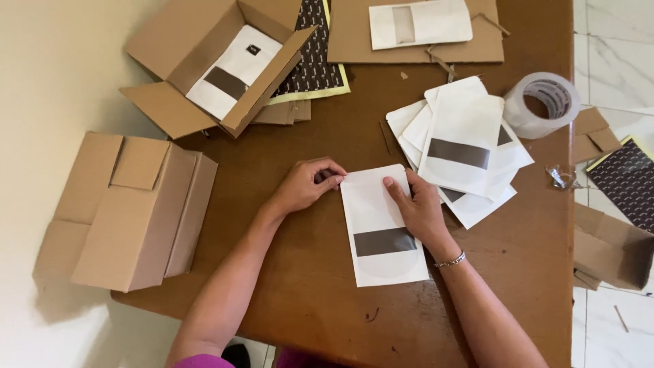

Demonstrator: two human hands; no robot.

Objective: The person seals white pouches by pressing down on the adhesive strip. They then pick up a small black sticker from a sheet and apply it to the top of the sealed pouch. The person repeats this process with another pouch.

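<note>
The brown wooden table (327, 300) is carrying everything, and the person is leaning over its near edge so both arms are reaching the middle. Well out beyond the left hand (304, 185), a closed cardboard box (133, 211) is sitting at the table's edge, and further ahead of that hand an open cardboard box (204, 68) is lying tilted with a white pouch showing inside, its mouth turned toward the person. Just past the right hand (421, 211), a fanned stack of white pouches (463, 146) is lying within easy reach, likely as the supply. Beyond that stack a roll of clear tape (548, 102) is resting near the table's far corner.

Between the two hands, a single white pouch with a dark window strip (381, 232) is lying flat on the table. The left hand is pinching its top left corner with curled fingertips, while the right hand is pressing flat on the pouch's right edge, fingers spread, which seems to be keeping it from sliding. Neither hand is lifting it.
</note>
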